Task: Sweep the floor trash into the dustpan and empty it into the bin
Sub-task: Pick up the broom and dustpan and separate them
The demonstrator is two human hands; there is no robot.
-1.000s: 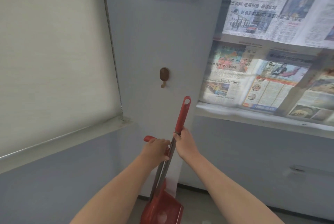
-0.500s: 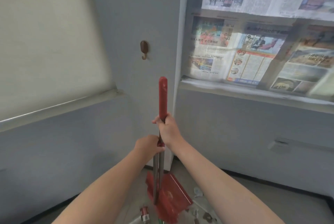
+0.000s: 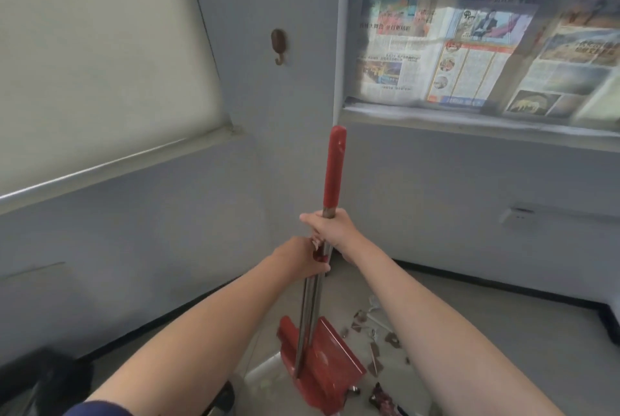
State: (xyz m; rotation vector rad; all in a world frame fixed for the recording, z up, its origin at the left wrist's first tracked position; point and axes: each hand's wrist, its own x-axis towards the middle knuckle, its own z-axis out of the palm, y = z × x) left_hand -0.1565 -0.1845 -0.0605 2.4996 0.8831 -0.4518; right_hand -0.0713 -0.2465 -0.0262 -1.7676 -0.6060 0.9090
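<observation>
**Both hands on upright broom handle, red dustpan low at centre**

Blue-grey wall (image 3: 167, 231) forms a corner that fills most of the view. A pale roller blind (image 3: 94, 56) covers the left window. Newspapers (image 3: 469, 56) cover the right window; there are colour photos and headlines, but the print is too blurred to read. No brand or label is legible anywhere.

Grey floor (image 3: 503, 331) runs along the bottom right. A dark object (image 3: 43, 378) sits at the bottom-left corner; cannot tell what it is.

Red dustpan (image 3: 330, 372) is at bottom centre between the forearms, tilted, with its flat face towards the camera. Cannot tell if it touches the floor.

The broom handle (image 3: 333, 170) has its long axis near vertical. The red grip end points up at the wall corner. Two bare metal shafts run side by side down to the dustpan.

Right hand (image 3: 335, 231) has its fingers wrapped round the shaft just below the red grip. Left hand (image 3: 302, 261) is just beneath it, fingers curled round the shafts, with a bit of red showing at the fingertips.

Trash scraps (image 3: 375, 342) are scattered on the floor just right of the dustpan. A white wall outlet (image 3: 516, 214) is on the right wall. A brown wall hook (image 3: 278, 46) is above and left of the grip, well apart from it.
</observation>
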